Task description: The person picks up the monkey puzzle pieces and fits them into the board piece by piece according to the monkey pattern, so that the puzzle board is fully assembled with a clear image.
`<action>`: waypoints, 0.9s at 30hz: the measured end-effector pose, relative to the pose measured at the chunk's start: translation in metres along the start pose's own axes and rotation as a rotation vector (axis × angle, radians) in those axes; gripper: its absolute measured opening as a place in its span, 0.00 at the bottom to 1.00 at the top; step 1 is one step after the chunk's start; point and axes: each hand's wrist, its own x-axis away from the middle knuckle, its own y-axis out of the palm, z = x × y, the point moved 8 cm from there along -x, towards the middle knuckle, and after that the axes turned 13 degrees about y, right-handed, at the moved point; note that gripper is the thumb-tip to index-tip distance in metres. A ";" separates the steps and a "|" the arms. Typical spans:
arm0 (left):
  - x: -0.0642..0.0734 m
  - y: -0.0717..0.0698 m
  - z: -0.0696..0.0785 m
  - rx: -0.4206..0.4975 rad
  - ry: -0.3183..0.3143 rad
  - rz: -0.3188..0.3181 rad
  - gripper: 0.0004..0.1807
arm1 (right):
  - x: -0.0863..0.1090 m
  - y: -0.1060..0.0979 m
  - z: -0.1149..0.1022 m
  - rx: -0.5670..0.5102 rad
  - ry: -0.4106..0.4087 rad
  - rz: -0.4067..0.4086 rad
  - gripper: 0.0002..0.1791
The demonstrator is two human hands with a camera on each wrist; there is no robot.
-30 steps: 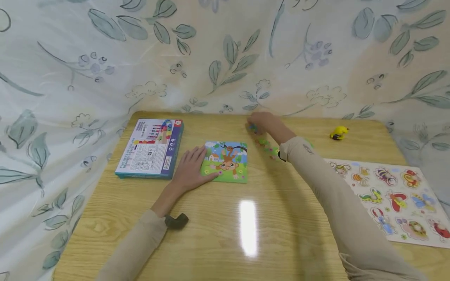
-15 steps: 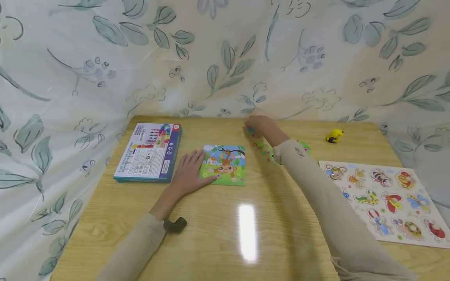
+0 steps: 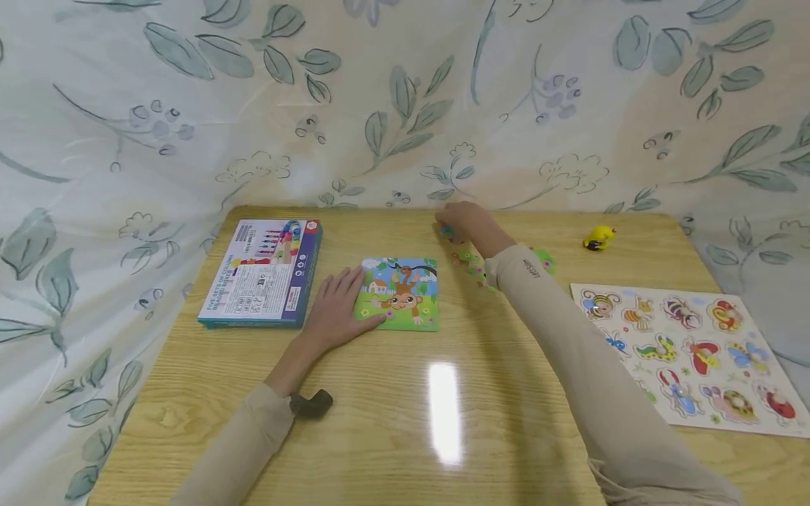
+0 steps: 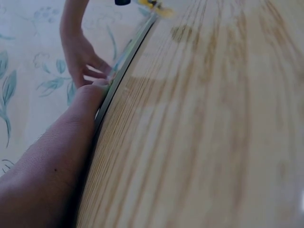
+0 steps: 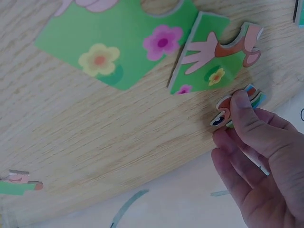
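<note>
A square picture [image 3: 405, 302] of a monkey lies on the wooden table. My left hand [image 3: 330, 313] rests beside its left edge, with straight fingers and the thumb along the lower left corner. Farther back, my right hand [image 3: 473, 223] is over loose jigsaw pieces [image 3: 471, 267]. Up close in the right wrist view, this hand pinches a small jigsaw piece [image 5: 221, 113] showing an eye between thumb and fingers. Near it lie a green piece with a pink hand [image 5: 204, 59] and a larger green piece with flowers [image 5: 118, 57]. The right forearm partly covers the loose pieces in the head view.
A boxed bead set [image 3: 259, 274] lies at the left. On the right lies a white board of insect pictures [image 3: 690, 351], with a small yellow toy [image 3: 599, 237] behind it. A floral cloth [image 3: 380, 105] hangs along the table's back edge.
The view has shifted slightly. My right hand stays over the loose pieces near the back edge, and my left hand keeps its place beside the monkey picture.
</note>
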 end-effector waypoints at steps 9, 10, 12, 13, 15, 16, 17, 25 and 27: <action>-0.001 0.003 -0.001 0.003 0.008 0.000 0.58 | 0.000 0.005 0.000 -0.038 0.055 -0.072 0.17; -0.002 0.003 -0.001 0.004 0.007 0.003 0.57 | 0.001 0.004 -0.001 -0.037 0.055 -0.066 0.16; -0.003 0.000 -0.001 0.000 0.007 0.010 0.57 | 0.000 0.001 -0.002 -0.029 0.054 -0.048 0.15; -0.002 0.000 -0.001 -0.003 0.007 0.014 0.57 | 0.000 0.000 -0.004 -0.020 0.046 -0.035 0.14; -0.002 -0.001 -0.001 -0.011 0.004 0.013 0.57 | 0.000 -0.001 -0.006 -0.001 0.038 -0.017 0.12; -0.002 0.000 -0.001 -0.014 0.004 0.008 0.57 | 0.000 -0.001 -0.007 0.005 0.039 -0.015 0.11; -0.002 0.000 -0.001 -0.016 0.005 0.002 0.57 | 0.000 -0.001 -0.007 0.015 0.039 -0.012 0.11; -0.001 -0.002 -0.002 -0.016 0.009 0.017 0.57 | 0.000 0.001 -0.006 0.010 0.033 -0.007 0.16; -0.001 0.000 -0.001 -0.012 0.011 0.014 0.57 | 0.000 0.003 -0.002 -0.003 0.049 -0.025 0.19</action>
